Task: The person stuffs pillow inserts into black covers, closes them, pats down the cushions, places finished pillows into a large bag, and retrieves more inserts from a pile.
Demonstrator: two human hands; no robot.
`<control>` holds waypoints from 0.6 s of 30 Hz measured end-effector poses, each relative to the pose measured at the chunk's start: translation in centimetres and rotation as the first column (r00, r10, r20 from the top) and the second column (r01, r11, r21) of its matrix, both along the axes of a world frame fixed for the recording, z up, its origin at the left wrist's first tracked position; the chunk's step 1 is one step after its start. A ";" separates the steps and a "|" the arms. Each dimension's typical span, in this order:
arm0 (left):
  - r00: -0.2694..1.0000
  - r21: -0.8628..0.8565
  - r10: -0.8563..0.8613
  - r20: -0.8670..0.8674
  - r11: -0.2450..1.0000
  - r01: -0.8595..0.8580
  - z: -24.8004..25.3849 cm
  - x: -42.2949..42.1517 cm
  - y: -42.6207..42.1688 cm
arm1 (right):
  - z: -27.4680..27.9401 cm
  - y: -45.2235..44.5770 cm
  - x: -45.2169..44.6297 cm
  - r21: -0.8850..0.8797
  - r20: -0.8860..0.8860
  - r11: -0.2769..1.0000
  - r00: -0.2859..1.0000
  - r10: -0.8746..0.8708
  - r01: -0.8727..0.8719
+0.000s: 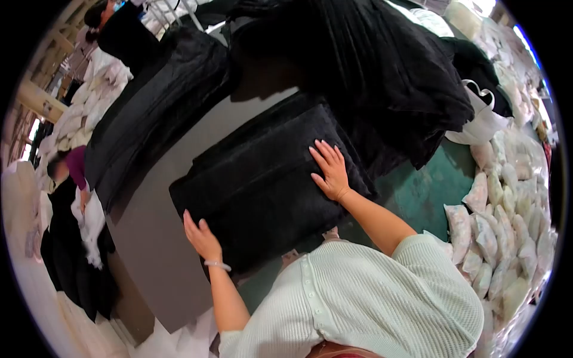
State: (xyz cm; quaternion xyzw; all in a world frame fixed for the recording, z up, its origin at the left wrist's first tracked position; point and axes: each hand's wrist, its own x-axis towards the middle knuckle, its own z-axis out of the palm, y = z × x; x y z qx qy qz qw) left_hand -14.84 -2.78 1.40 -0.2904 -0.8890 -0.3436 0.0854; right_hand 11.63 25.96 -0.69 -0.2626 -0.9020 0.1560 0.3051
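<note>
A folded piece of thick black plush fabric (262,185) lies at the front edge of the grey table (146,244). At its near left end rests my left hand (204,240), fingers stretched out along the side, with a pale bracelet on the wrist. Toward the right end, my right hand (329,171) lies flat on top with its fingers spread. Neither hand grips the fabric. Part of its near edge is hidden by my body.
More black plush fabric (388,77) is heaped at the far right, and a long black bundle (161,107) lies at the far left. Filled clear bags (495,232) pile up on the right beside the green floor (427,188). A person in a purple sleeve (76,166) works at the left.
</note>
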 end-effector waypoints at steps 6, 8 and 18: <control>0.762 0.082 0.096 0.640 0.978 -0.192 -1.5 -3.3 -3.0 | 1.7 0.2 0.9 -0.053 -0.061 0.999 0.998 0.004 -0.008; 0.644 0.160 -0.035 0.764 0.978 -0.137 -2.8 -5.2 -4.4 | 0.8 0.7 2.2 -0.107 -0.074 0.955 0.956 -0.285 0.276; 0.866 0.441 -0.150 0.478 0.893 -0.089 1.8 3.9 -2.5 | 2.3 -2.4 7.9 -0.852 0.056 0.434 0.875 -0.481 0.293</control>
